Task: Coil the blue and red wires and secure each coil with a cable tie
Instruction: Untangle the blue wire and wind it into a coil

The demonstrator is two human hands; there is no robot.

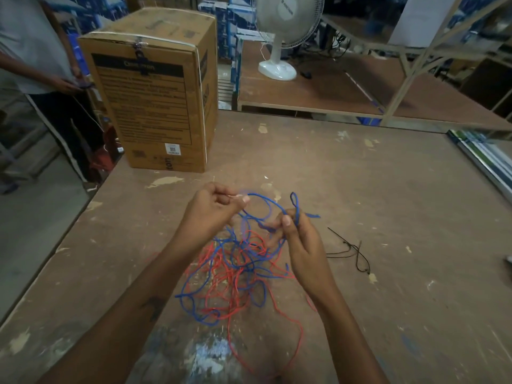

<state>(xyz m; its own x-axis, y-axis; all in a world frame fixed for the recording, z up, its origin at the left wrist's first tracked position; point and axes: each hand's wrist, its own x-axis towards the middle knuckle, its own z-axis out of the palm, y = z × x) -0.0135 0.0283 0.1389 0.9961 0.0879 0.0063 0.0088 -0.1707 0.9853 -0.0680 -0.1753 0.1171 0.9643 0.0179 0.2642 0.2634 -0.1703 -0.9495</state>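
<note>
Left hand (210,209): I see its grip pinching the blue wire (260,202).
Right hand (297,239): grip clamped on the same wire (a small loop).
Red wire (221,275): tangled on the tabletop (388,203).

Blue wire (260,206), bright, looped and tangled with red wire (232,275), more of an orange-red. Black cable ties (353,252), thin. Table (360,189) dull brown, flecked with pale chips and a whitish-blue paint smear near the front edge. Cardboard box (155,106) tan, printed with a black panel of text and a small white label, bound with white strapping. Fan (282,37) white with grey grille. Bystander's shirt (30,37) light grey, trousers (66,128) black with a white side stripe.
</note>
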